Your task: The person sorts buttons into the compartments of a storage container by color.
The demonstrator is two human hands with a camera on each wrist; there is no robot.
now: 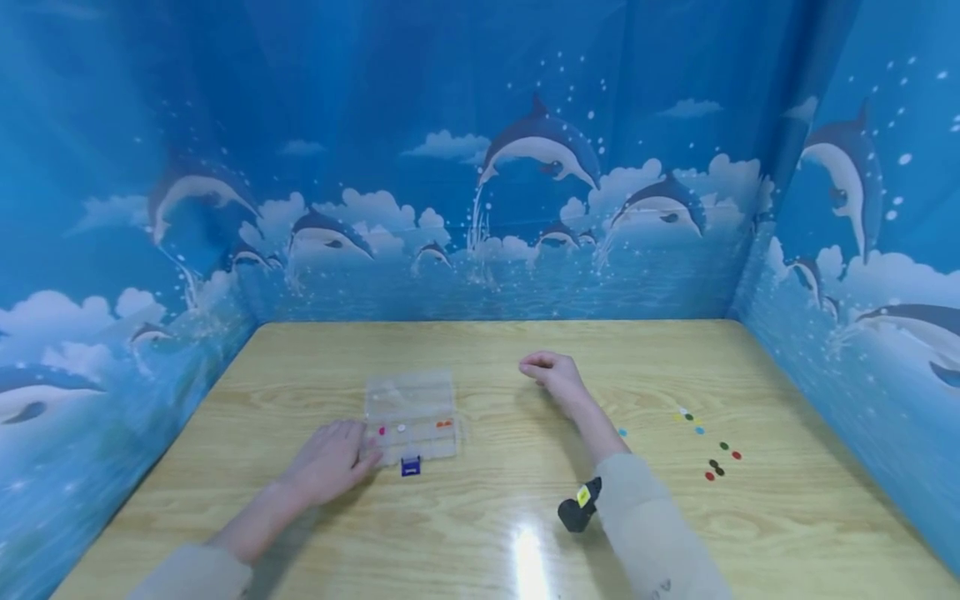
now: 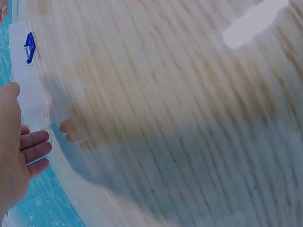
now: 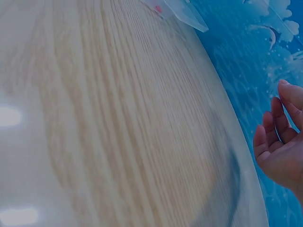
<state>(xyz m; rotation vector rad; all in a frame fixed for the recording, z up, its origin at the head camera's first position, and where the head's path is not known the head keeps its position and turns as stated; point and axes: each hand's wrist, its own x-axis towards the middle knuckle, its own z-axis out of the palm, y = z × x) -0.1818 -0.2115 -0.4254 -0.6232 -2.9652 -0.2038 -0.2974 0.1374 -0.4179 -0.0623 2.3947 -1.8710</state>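
Note:
A clear plastic box (image 1: 431, 446) lies on the table with its transparent lid (image 1: 408, 393) raised at the back. Pink, white and orange small discs show in its compartments, and a blue latch (image 1: 410, 466) hangs at its front. My left hand (image 1: 330, 458) rests at the box's left end, its fingers loosely extended. To the right of the box, my right hand (image 1: 553, 377) is held over the table, thumb and forefinger tips close together. No object shows between those fingertips in the right wrist view; I cannot tell whether a small disc is pinched there.
Several small coloured discs lie scattered on the right of the table, among them a red disc (image 1: 709, 477) and a blue disc (image 1: 700, 431). Another blue disc (image 1: 622, 432) lies beside the right forearm. A dolphin-print curtain (image 1: 480, 167) encloses the back and sides.

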